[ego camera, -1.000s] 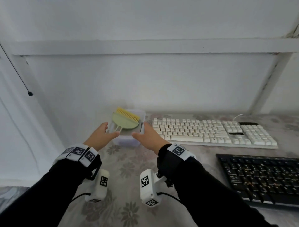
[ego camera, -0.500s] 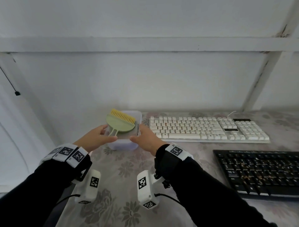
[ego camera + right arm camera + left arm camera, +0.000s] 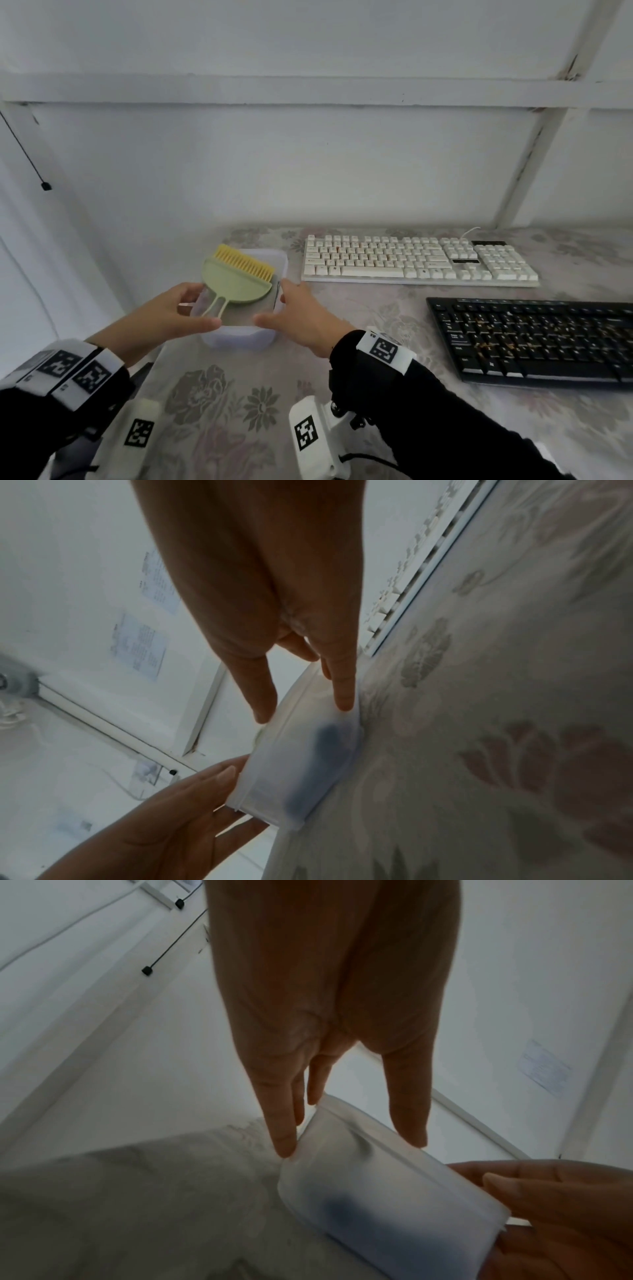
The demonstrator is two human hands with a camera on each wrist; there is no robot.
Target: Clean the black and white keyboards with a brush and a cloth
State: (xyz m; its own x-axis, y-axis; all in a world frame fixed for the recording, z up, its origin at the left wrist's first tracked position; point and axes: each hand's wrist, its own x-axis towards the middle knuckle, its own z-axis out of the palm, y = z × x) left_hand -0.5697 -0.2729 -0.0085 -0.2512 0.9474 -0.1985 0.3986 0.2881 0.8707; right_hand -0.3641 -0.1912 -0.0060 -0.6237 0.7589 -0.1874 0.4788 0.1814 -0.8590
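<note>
A translucent white container [image 3: 239,337] stands on the flowered tablecloth, left of the keyboards. A green brush with yellow bristles [image 3: 236,281] lies across its top, over something grey inside. My left hand [image 3: 171,315] grips its left near corner, thumb along the near rim. My right hand [image 3: 298,315] grips its right side. In the left wrist view my fingers [image 3: 281,1123] touch the container [image 3: 377,1191] wall. The right wrist view shows both hands round the container [image 3: 301,764]. The white keyboard [image 3: 411,260] lies at the back, the black keyboard [image 3: 534,339] at the right front.
A white wall with a ledge rises just behind the table. The table's left edge runs close beside the container. A thin black cord [image 3: 24,150] hangs at the far left. A white cable [image 3: 471,231] leaves the white keyboard's back.
Both hands have drawn the container, with the brush on it, toward me along the table. It now sits nearer than the white keyboard's front edge.
</note>
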